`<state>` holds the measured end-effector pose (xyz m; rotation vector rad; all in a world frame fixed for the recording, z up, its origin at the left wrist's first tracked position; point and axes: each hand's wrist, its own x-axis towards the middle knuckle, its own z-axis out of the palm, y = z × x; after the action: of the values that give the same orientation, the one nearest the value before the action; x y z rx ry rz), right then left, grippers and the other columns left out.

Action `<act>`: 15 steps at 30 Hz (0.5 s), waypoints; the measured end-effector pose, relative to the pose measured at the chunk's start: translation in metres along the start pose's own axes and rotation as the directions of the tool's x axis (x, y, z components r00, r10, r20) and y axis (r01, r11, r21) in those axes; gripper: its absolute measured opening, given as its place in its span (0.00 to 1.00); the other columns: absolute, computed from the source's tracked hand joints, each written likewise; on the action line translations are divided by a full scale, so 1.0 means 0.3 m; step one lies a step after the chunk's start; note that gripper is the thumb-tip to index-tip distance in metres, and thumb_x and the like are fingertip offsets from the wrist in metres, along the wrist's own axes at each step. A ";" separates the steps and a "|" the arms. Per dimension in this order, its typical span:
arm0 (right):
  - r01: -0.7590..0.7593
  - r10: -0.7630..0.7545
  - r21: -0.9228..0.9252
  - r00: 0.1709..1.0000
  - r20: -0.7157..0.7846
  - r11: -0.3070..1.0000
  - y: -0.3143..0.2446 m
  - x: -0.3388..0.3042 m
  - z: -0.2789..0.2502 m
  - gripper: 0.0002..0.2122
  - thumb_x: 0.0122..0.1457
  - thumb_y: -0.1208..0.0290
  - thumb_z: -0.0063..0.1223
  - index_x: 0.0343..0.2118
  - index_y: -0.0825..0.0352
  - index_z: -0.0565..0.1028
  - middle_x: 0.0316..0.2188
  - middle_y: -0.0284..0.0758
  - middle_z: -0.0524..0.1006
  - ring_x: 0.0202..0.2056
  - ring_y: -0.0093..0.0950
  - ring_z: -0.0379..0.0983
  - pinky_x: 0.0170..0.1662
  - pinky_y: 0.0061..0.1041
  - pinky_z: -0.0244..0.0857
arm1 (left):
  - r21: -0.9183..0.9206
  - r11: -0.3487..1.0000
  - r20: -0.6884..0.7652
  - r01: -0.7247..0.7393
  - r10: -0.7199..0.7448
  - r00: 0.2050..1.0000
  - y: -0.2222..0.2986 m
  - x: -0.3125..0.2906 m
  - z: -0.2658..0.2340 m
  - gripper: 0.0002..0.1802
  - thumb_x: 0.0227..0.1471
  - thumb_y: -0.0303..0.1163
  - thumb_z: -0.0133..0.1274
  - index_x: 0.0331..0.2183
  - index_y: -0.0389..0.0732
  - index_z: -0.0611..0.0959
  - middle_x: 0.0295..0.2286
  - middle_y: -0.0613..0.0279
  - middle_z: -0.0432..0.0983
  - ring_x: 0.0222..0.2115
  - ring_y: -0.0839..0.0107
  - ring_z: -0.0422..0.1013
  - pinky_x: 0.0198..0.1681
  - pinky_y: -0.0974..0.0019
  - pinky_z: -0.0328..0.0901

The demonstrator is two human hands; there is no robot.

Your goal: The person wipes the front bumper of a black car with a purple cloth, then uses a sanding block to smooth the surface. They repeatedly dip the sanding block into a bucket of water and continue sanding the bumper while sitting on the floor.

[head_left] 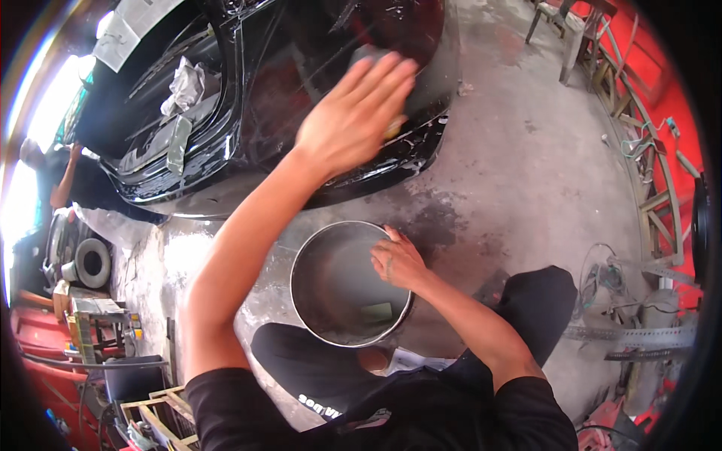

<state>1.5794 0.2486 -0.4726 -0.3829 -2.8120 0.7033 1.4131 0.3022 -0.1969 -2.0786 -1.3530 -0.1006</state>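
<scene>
My left hand [357,113] is stretched out flat, palm down, over the glossy black car body [289,98]. Its fingers lie straight and close together. A dull grey patch shows past the fingertips, and a bit of something yellow [392,129] peeks out beneath the palm; what it is stays mostly hidden. Between my knees stands a round metal basin [352,345] with cloudy grey water in it. My right hand [398,259] is curled over the basin's right rim, fingers on the inner side. A small greenish rectangular piece [377,313] lies in the basin near its lower edge.
Crumpled paper [184,86] sits in the car's opening. Another person [75,177] is by the car at far left, near a tyre [92,263]. A wooden stool [113,319] stands at left, a chair [571,34] at upper right. Wet patches mark the concrete floor [519,165].
</scene>
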 end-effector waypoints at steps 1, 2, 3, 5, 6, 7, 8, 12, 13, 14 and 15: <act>0.012 -0.012 0.013 0.998 -0.056 1.000 0.004 -0.003 0.016 0.09 0.61 0.65 0.57 0.38 0.63 0.83 0.43 0.37 0.81 0.60 0.48 0.68 0.66 0.49 0.60 | 0.025 0.999 0.011 -0.023 0.022 1.000 0.006 0.054 0.003 0.31 0.60 0.37 0.54 0.62 0.35 0.74 0.67 0.55 0.63 0.70 0.59 0.57 0.72 0.52 0.50; 0.024 -0.013 0.057 0.984 -0.180 0.998 0.010 -0.008 0.051 0.07 0.61 0.65 0.56 0.34 0.62 0.82 0.39 0.37 0.81 0.57 0.46 0.71 0.67 0.48 0.59 | 0.050 0.998 0.024 -0.044 0.043 0.999 0.009 0.091 -0.003 0.31 0.60 0.35 0.53 0.62 0.34 0.74 0.67 0.55 0.63 0.69 0.58 0.57 0.72 0.52 0.51; 0.016 0.005 0.085 0.971 -0.241 0.996 0.034 -0.020 0.064 0.08 0.61 0.65 0.56 0.32 0.63 0.81 0.38 0.37 0.81 0.56 0.46 0.72 0.67 0.48 0.58 | 0.063 0.995 0.032 -0.074 0.072 0.997 0.018 0.128 0.010 0.30 0.60 0.34 0.53 0.62 0.34 0.74 0.67 0.55 0.63 0.69 0.58 0.57 0.72 0.52 0.51; 0.003 0.035 0.124 0.953 -0.300 0.992 0.072 -0.043 0.080 0.08 0.61 0.64 0.56 0.32 0.63 0.81 0.38 0.39 0.81 0.58 0.48 0.71 0.66 0.49 0.59 | -0.015 0.997 0.038 -0.076 0.076 0.996 -0.001 -0.016 -0.004 0.31 0.57 0.32 0.52 0.62 0.34 0.74 0.67 0.55 0.63 0.70 0.59 0.56 0.72 0.52 0.50; -0.005 0.050 0.148 0.951 -0.304 0.989 0.081 -0.044 0.084 0.09 0.61 0.64 0.56 0.33 0.64 0.82 0.39 0.39 0.81 0.60 0.50 0.69 0.66 0.49 0.59 | 0.002 1.000 0.124 -0.014 0.013 0.992 -0.003 -0.121 -0.051 0.33 0.54 0.31 0.51 0.62 0.34 0.75 0.67 0.55 0.64 0.71 0.59 0.55 0.73 0.51 0.49; -0.008 0.039 0.119 0.963 -0.265 0.993 0.073 -0.028 0.067 0.09 0.61 0.63 0.56 0.33 0.64 0.82 0.39 0.39 0.81 0.60 0.50 0.69 0.65 0.49 0.60 | 0.024 0.999 0.132 0.049 -0.051 0.990 -0.023 -0.259 -0.049 0.33 0.54 0.31 0.52 0.62 0.34 0.75 0.67 0.56 0.64 0.71 0.58 0.55 0.73 0.50 0.48; -0.014 0.034 0.093 0.977 -0.212 0.996 0.047 -0.018 0.049 0.10 0.61 0.63 0.56 0.33 0.64 0.82 0.39 0.39 0.81 0.61 0.49 0.68 0.64 0.49 0.61 | 0.081 0.995 0.189 0.064 -0.078 0.979 0.001 -0.308 -0.106 0.33 0.55 0.33 0.54 0.62 0.34 0.75 0.67 0.55 0.64 0.70 0.58 0.56 0.73 0.50 0.48; -0.021 0.033 0.081 0.990 -0.140 0.996 0.039 -0.002 0.064 0.11 0.62 0.62 0.55 0.34 0.63 0.82 0.38 0.39 0.81 0.60 0.48 0.68 0.62 0.49 0.62 | -0.005 1.000 -0.016 -0.006 0.006 1.000 0.011 0.003 -0.025 0.32 0.56 0.33 0.57 0.60 0.33 0.75 0.65 0.52 0.66 0.68 0.55 0.59 0.71 0.49 0.53; -0.015 0.026 0.066 0.987 -0.160 0.998 0.048 -0.006 0.057 0.10 0.62 0.62 0.55 0.33 0.63 0.81 0.38 0.39 0.81 0.60 0.48 0.68 0.62 0.50 0.62 | 0.018 0.999 -0.032 -0.046 0.047 0.998 0.018 0.141 0.019 0.31 0.57 0.33 0.56 0.60 0.33 0.75 0.65 0.52 0.67 0.67 0.56 0.60 0.70 0.50 0.54; 0.013 -0.001 0.065 0.984 -0.176 0.998 0.019 -0.007 0.059 0.10 0.62 0.62 0.54 0.33 0.63 0.81 0.38 0.39 0.82 0.60 0.49 0.68 0.62 0.50 0.62 | 0.055 0.996 -0.026 -0.076 0.077 0.997 0.016 0.210 0.028 0.29 0.57 0.32 0.55 0.59 0.33 0.76 0.64 0.52 0.68 0.67 0.56 0.61 0.70 0.50 0.55; 0.041 -0.030 0.054 0.981 -0.189 0.998 0.007 -0.010 0.052 0.10 0.62 0.62 0.54 0.33 0.63 0.81 0.38 0.39 0.82 0.59 0.49 0.69 0.61 0.50 0.62 | 0.092 0.992 -0.001 -0.090 0.090 0.996 0.007 0.224 0.020 0.29 0.58 0.32 0.55 0.59 0.32 0.76 0.64 0.52 0.68 0.66 0.56 0.62 0.69 0.50 0.55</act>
<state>1.5784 0.2426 -0.4875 -0.3675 -2.6084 0.6997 1.4444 0.3583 -0.1761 -2.0570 -1.2355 -0.0044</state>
